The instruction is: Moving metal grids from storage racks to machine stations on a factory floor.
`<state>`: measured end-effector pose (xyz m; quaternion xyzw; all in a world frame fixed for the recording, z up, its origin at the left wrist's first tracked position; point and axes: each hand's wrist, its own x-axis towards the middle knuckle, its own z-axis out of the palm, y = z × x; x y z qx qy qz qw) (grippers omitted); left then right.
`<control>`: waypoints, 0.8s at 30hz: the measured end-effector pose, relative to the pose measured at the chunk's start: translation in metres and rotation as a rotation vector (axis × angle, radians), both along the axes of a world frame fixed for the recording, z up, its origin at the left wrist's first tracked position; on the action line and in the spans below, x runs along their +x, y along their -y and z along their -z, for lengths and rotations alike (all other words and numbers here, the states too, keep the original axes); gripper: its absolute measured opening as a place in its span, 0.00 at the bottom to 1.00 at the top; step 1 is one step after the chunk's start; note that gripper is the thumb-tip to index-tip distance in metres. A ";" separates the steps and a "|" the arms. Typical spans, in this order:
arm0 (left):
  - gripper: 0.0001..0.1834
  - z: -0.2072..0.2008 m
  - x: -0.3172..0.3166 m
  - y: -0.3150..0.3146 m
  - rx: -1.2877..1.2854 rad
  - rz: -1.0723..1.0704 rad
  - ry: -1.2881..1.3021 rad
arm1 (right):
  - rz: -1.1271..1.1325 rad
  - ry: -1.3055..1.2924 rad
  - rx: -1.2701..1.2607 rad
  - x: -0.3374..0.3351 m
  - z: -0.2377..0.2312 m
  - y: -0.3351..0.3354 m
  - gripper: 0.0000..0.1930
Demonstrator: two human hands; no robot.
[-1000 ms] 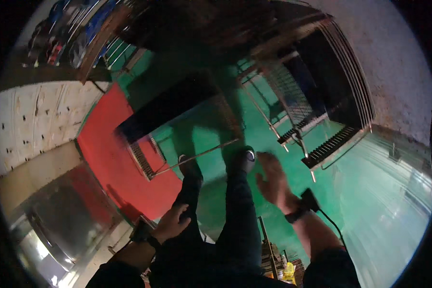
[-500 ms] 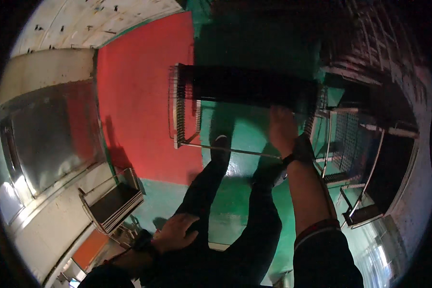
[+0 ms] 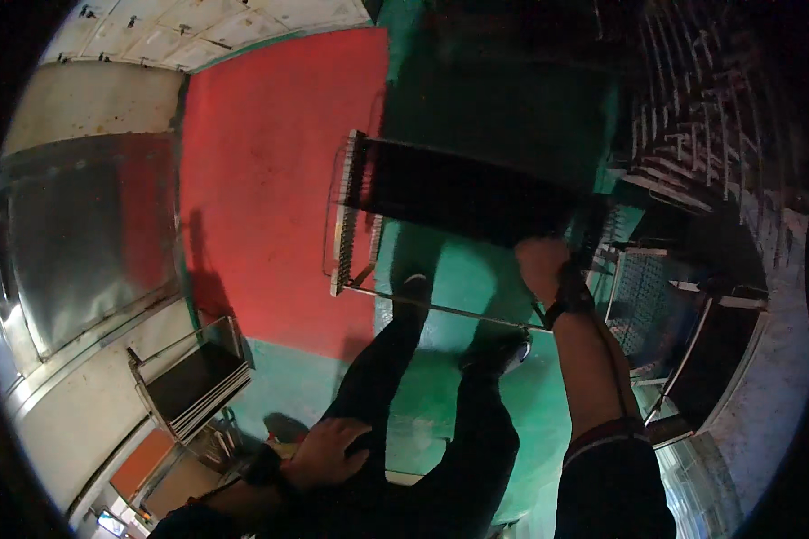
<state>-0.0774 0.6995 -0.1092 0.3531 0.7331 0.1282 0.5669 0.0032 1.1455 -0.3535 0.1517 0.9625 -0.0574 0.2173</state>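
A slotted metal rack point(image 3: 342, 251) with toothed, comb-like sides stands on the floor ahead of me, and a long dark panel point(image 3: 467, 193) spans it. At the panel's near edge, toward the right end, my right hand point(image 3: 544, 268) is closed, its fingers curled over that edge and partly lost in shadow. How many panels the rack carries is too dark to tell. My left hand point(image 3: 330, 452) lies on my left thigh with its fingers apart, holding nothing. A thin rod point(image 3: 440, 308) runs along the rack's near side, close to my feet.
Another wire rack point(image 3: 638, 292) stands just right of my right forearm. At the left, a smaller rack with dark sheets point(image 3: 198, 388) sits by a pale machine side with a metal panel point(image 3: 90, 242). The floor has a red area point(image 3: 279, 180) bordered by green.
The view has turned slightly, so the rack looks more tilted, its right end lower. My right hand appears lower in the picture, still at the panel's edge. My left hand stays on the thigh.
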 end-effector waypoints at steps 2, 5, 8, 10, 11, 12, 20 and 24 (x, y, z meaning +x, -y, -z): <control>0.27 0.001 0.002 0.000 0.013 0.009 -0.002 | -0.004 0.004 -0.036 -0.004 -0.020 -0.006 0.05; 0.27 0.001 0.002 -0.005 0.020 -0.018 0.008 | -0.032 0.155 -0.122 -0.012 -0.056 -0.015 0.05; 0.28 0.000 0.007 -0.013 0.021 -0.067 0.015 | -0.171 0.105 -0.140 -0.007 -0.101 -0.017 0.05; 0.28 0.012 0.014 -0.015 -0.029 -0.401 0.132 | -0.256 -0.083 -0.134 0.000 -0.138 -0.017 0.03; 0.28 0.013 0.014 -0.025 -0.015 -0.403 0.134 | -0.259 -0.082 -0.120 0.002 -0.159 -0.013 0.03; 0.28 0.017 0.011 -0.039 -0.018 -0.678 0.323 | -0.262 -0.148 -0.137 0.006 -0.182 -0.008 0.02; 0.32 -0.056 -0.020 -0.130 0.429 -1.477 1.017 | -0.480 -0.398 -0.265 0.051 -0.350 0.017 0.03; 0.25 -0.061 0.041 -0.092 0.437 -1.425 0.736 | -0.524 -0.033 -0.249 0.088 -0.409 0.040 0.02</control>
